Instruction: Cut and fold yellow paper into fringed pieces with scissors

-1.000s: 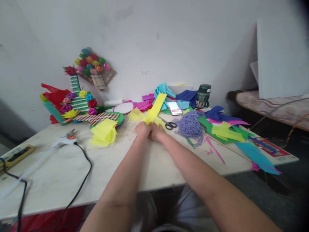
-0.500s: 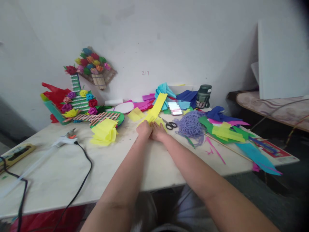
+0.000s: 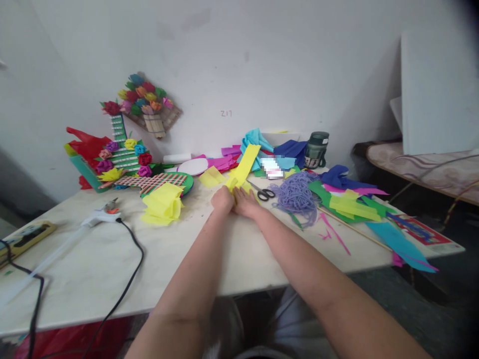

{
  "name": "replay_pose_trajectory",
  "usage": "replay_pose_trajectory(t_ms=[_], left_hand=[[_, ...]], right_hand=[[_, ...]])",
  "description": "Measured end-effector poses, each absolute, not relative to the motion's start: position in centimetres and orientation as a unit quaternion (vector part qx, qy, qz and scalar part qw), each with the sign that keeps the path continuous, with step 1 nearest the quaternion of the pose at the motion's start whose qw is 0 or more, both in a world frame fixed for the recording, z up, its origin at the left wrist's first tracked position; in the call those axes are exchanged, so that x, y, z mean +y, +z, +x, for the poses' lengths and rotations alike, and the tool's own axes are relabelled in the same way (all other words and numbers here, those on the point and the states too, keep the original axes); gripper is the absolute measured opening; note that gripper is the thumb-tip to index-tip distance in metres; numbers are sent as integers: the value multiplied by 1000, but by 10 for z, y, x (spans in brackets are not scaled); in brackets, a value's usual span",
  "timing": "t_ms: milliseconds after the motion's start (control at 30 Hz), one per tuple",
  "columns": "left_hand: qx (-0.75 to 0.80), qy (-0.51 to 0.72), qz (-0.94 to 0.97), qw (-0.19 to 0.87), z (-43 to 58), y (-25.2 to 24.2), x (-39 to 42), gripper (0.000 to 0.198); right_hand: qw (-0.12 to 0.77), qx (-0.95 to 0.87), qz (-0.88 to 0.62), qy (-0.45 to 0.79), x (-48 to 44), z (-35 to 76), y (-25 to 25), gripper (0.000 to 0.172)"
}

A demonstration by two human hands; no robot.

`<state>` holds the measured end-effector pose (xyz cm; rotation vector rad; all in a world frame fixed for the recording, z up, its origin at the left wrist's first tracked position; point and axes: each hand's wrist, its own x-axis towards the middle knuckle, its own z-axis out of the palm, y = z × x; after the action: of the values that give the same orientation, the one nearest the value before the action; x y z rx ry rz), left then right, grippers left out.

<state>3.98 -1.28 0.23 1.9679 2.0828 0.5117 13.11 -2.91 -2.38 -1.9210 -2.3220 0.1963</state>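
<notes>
My left hand (image 3: 223,200) is closed at the near end of a yellow crepe paper strip (image 3: 247,162) on the table. Right beside it, my right hand (image 3: 246,202) lies flat with its fingers stretched out over yellow paper. The two hands touch or nearly touch, and they cover the part of the paper beneath them. From there the strip runs away toward the back. Just right of my right hand lie black-handled scissors (image 3: 265,194). A smaller yellow piece (image 3: 211,176) rests behind my left hand, and a crumpled yellow stack (image 3: 162,204) is off to the left.
Purple yarn (image 3: 297,194) is heaped right of the scissors, with coloured paper (image 3: 354,205) beyond. A dark green flask (image 3: 316,149) stands at the back. On the left are a paper-flower guitar craft (image 3: 127,159), a glue gun (image 3: 103,214) with its cord, and a power strip (image 3: 30,238).
Yellow paper that stuck out left of my left hand no longer shows there. My right fingers have spread flatter over the paper. Both arms stay in nearly the same place.
</notes>
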Motion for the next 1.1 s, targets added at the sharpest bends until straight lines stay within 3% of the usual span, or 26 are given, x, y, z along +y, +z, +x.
replay_pose_trajectory(t_ms=[233,700,1100], left_hand=[[685,190,693,121,29,-5,-2,25],[707,166,674,132,35,-3,-1,40],[703,196,671,130,33,-4,-2,34]], right_hand=[[74,-778,-616,98,-29,143,-20,80],[36,-789,-607,88,-32,142,-18,76],[42,-789,-609,68,-30,141,-22,75]])
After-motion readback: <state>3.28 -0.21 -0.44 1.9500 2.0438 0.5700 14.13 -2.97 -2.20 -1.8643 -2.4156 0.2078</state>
